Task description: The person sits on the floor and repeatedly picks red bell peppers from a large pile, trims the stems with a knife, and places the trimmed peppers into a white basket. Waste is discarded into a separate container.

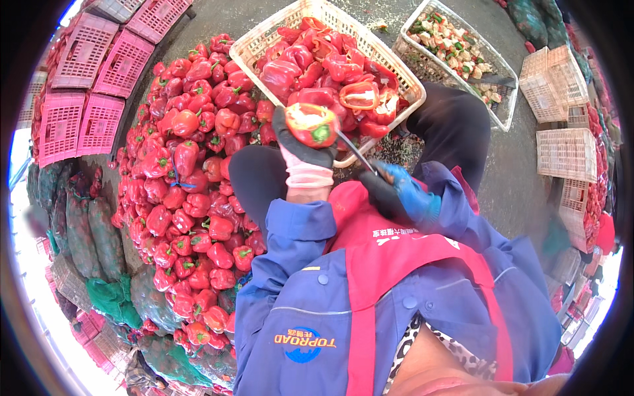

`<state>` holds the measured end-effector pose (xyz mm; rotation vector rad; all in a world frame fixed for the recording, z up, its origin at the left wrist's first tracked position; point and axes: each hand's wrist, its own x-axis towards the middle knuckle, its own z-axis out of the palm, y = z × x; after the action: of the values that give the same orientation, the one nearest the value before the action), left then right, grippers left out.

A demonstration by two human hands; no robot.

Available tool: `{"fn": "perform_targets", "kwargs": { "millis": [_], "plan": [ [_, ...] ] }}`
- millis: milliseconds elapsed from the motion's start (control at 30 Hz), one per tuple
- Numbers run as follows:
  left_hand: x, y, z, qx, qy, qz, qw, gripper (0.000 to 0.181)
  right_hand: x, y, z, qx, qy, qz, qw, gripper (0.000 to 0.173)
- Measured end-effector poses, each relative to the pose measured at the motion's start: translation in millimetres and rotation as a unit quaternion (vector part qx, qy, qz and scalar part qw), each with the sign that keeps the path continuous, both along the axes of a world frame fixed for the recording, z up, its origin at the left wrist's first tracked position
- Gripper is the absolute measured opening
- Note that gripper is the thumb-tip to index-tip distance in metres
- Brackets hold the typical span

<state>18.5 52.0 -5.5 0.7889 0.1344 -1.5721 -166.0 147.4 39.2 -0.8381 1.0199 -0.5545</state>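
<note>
My left hand, in a black-palmed glove with a pinkish cuff, holds up a cut red bell pepper, its pale inside and green stem showing. A knife is gripped in my right hand, which wears a blue and black glove; the blade's tip is at the pepper's right side. Just beyond the hands, a white plastic crate is heaped with cut red peppers. Whole red bell peppers lie in a large pile on the left.
A smaller crate with pepper cores and a dark flat blade-like piece stands at the upper right. Pink crates are stacked at the upper left, above filled mesh sacks. More white crates stand far right.
</note>
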Motion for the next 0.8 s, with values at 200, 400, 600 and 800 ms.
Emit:
{"fn": "perform_targets", "kwargs": {
  "millis": [200,400,600,800],
  "plan": [
    [-3,1,-12,-0.035,-0.06,0.018,0.997,0.039,-6,-24,14,-0.347,0.177,-0.085,0.917,0.029],
    [-20,26,0,-0.051,-0.043,-0.199,0.978,0.037,6,-69,8,-0.465,0.233,0.104,0.848,0.057],
    [-4,32,23,-0.361,-0.679,-0.213,0.602,0.034,2,-78,0,-0.24,0.089,0.092,0.962,0.059],
    [-6,19,19,-0.395,-0.634,-0.276,0.604,0.032,-4,-74,6,-0.003,-0.041,0.026,0.999,0.043]
  ]
}}
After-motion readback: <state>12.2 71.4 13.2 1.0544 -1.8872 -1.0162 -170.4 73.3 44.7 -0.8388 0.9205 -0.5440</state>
